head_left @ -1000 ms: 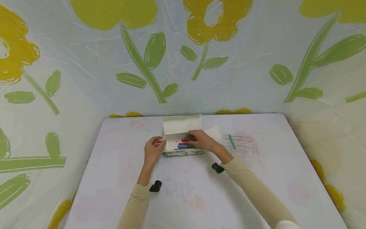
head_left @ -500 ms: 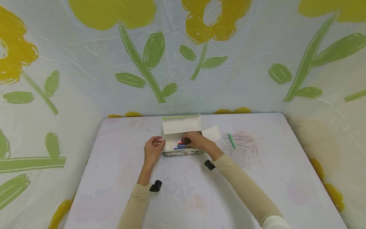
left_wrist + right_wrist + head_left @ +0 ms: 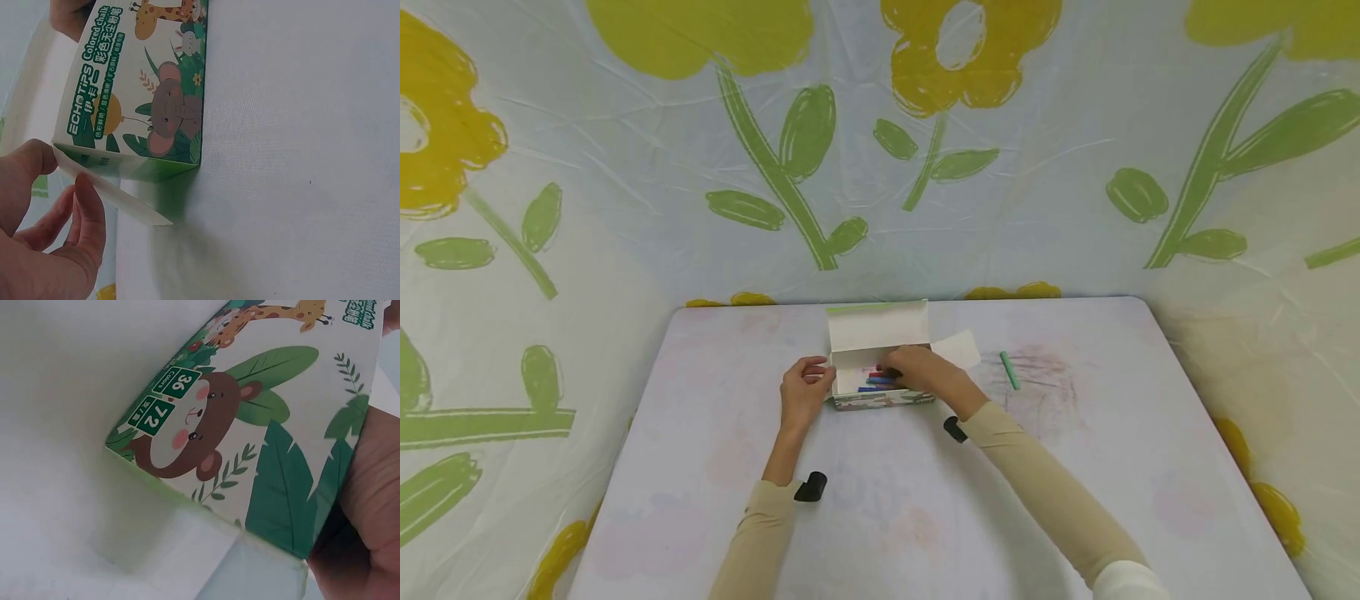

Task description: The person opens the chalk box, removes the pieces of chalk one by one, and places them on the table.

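Note:
A chalk box (image 3: 883, 400) with cartoon animals stands on the table with its lid (image 3: 878, 327) raised. Inside lie several chalk sticks (image 3: 882, 380), red and blue among them. My left hand (image 3: 802, 390) is at the box's left end; in the left wrist view its fingertips pinch the side flap (image 3: 119, 195) near the corner. My right hand (image 3: 919, 369) reaches down into the right part of the box, fingers bent over the chalk. Its fingertips are hidden behind the box wall in the right wrist view, so I cannot tell whether they hold a stick.
A green chalk stick (image 3: 1010, 371) lies on the table (image 3: 880, 517) to the right of the box, by dark and reddish scribbles (image 3: 1048, 379). The right side flap (image 3: 957, 349) sticks out from the box. A flower-printed cloth (image 3: 1037, 217) hangs behind the table.
My right hand has moved a little left and lower into the box. A magenta chalk stick seen by its fingertips a second ago no longer shows clearly. My left hand stays at the flap.

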The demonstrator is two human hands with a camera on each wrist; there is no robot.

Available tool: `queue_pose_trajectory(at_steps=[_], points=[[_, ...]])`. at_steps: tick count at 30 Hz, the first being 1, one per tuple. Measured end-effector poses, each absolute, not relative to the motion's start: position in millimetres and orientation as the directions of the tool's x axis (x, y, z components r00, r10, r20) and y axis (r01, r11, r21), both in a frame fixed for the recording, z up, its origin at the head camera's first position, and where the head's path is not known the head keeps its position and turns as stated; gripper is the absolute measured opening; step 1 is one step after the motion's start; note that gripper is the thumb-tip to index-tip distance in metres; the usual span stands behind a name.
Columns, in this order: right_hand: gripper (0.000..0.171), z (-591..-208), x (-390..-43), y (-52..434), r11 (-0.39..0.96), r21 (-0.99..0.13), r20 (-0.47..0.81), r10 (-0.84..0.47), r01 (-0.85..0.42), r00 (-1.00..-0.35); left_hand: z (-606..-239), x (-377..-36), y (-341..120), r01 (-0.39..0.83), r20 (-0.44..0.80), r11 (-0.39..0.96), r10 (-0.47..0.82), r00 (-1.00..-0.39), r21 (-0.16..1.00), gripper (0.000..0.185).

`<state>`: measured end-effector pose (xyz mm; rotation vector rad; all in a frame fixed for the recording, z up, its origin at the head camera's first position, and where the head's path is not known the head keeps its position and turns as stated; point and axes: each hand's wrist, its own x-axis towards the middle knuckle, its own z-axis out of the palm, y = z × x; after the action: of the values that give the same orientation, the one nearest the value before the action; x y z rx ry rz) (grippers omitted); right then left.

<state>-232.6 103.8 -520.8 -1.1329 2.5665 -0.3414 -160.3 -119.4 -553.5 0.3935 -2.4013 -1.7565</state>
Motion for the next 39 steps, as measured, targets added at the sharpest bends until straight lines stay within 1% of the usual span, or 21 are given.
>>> queue_pose_trajectory(at_steps=[5, 10, 12, 16, 21, 26, 32, 39], points=[[0.021, -518.2, -233.0, 119.1, 0.579, -0.489, -0.094, -0.778, -0.652, -0.621, -554.1, -161.0, -118.7, -0.134, -0.046, 0.290, -0.292, -0.955, 0.948, 0.027], [0.020, -511.4, -235.3, 133.6, 0.487, -0.611, 0.013, -0.782, -0.624, -0.623, -554.2, -161.6, -119.0, -0.140, -0.050, 0.292, -0.295, -0.954, 0.946, 0.026], [0.019, -509.8, -236.7, 138.5, 0.469, -0.658, 0.030, -0.765, -0.589, -0.643, -554.1, -161.8, -119.6, -0.138, -0.049, 0.289, -0.294, -0.955, 0.947, 0.027], [0.021, -508.4, -240.2, 148.5, 0.453, -0.733, 0.048, -0.710, -0.507, -0.703, -553.7, -161.5, -120.2, -0.129, -0.043, 0.283, -0.291, -0.956, 0.950, 0.027], [0.022, -503.8, -242.2, 163.0, 0.442, -0.772, 0.093, -0.633, -0.457, -0.769, -554.7, -162.0, -120.2, -0.127, -0.043, 0.284, -0.284, -0.958, 0.951, 0.027], [0.024, -496.5, -244.2, 177.4, 0.423, -0.809, 0.106, -0.577, -0.408, -0.810, -555.1, -162.3, -119.6, -0.129, -0.041, 0.297, -0.286, -0.957, 0.946, 0.027], [0.029, -486.2, -246.1, 197.4, 0.437, -0.836, 0.077, -0.506, -0.332, -0.859, -554.6, -163.1, -119.9, -0.132, -0.047, 0.292, -0.280, -0.959, 0.947, 0.026], [0.038, -480.7, -243.2, 225.9, 0.422, -0.873, 0.035, -0.444, -0.244, -0.895, -553.8, -162.4, -120.6, -0.138, -0.055, 0.288, -0.277, -0.959, 0.948, 0.027]])
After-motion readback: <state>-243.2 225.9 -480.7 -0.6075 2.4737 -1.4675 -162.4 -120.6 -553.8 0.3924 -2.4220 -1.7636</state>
